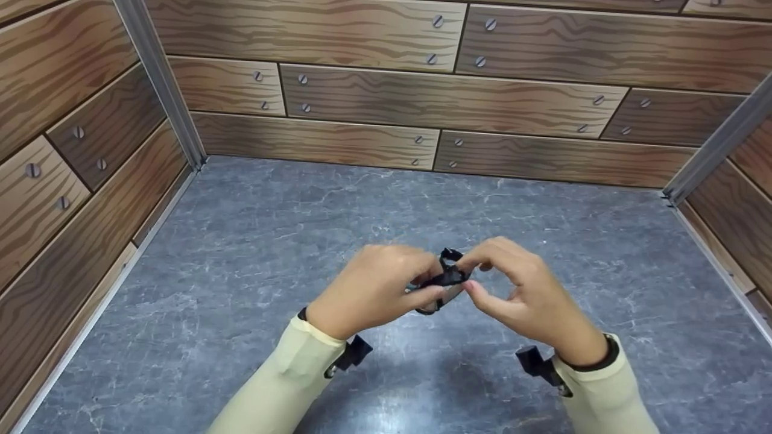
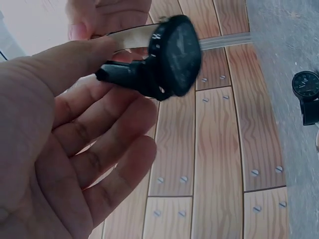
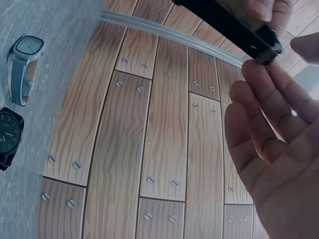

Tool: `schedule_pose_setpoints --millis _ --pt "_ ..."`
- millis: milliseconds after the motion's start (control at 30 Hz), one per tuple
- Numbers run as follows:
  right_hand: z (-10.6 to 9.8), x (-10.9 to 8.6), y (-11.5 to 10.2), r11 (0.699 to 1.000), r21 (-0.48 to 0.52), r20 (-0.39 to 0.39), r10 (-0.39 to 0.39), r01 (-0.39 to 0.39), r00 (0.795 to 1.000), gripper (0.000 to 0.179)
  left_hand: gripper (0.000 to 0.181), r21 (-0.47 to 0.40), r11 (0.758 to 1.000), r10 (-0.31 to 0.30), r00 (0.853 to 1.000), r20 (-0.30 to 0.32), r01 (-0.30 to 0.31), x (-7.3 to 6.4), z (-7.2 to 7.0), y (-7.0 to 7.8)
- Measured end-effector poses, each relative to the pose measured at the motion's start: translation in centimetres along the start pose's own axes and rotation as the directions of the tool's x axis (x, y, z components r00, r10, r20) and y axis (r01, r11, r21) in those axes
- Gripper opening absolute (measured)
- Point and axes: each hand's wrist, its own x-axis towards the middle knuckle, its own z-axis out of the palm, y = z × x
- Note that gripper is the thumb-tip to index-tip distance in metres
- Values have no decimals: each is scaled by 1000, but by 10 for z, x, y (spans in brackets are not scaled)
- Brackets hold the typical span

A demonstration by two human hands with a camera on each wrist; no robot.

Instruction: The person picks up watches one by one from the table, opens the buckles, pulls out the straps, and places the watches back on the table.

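Observation:
A black wristwatch [image 1: 449,276] is held up between both hands above the grey table. Its round dark face [image 2: 182,56] and a strap with a pale inner side show in the left wrist view, slightly blurred. My left hand [image 1: 380,289] grips the strap between thumb and fingers. At the other side of the watch, my right hand [image 1: 525,292] pinches the strap with thumb and index fingertips. The black strap end [image 3: 266,52] lies against the right fingers in the right wrist view. The fingers hide part of the strap.
On the grey table [image 1: 271,211] lie a square-faced watch [image 3: 30,46] with a blue-grey strap and a round black watch [image 3: 9,132]. A round black watch [image 2: 306,85] also shows in the left wrist view. Wood-patterned walls [image 1: 362,93] enclose the back and sides.

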Motion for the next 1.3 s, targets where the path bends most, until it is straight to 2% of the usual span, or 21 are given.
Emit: schedule_pose_setpoints --millis 200,433,633,833,933,1100,1300 --pt "0 0 0 998 -50 57 41 -38 997 27 14 3 1000 17 1000 26 -17 -1 1 -1" --pt "3 -1 0 998 -49 91 43 -38 995 26 17 18 999 48 997 55 -49 -1 3 -1" --pt "2 -2 -1 997 -83 64 7 -1 998 22 20 6 999 47 999 7 -47 1 8 3" --pt "4 0 0 994 -64 10 -87 87 996 24 24 50 997 64 996 -66 -61 2 10 7" --pt "4 0 0 994 -57 6 -91 91 996 25 22 57 996 68 993 -92 -63 3 10 7" --pt "5 1 -1 994 -62 13 -87 88 996 28 17 42 996 79 991 -108 -75 2 10 7" --pt "5 1 -1 994 -49 22 -93 94 995 28 19 27 997 78 992 -96 -75 2 9 7"
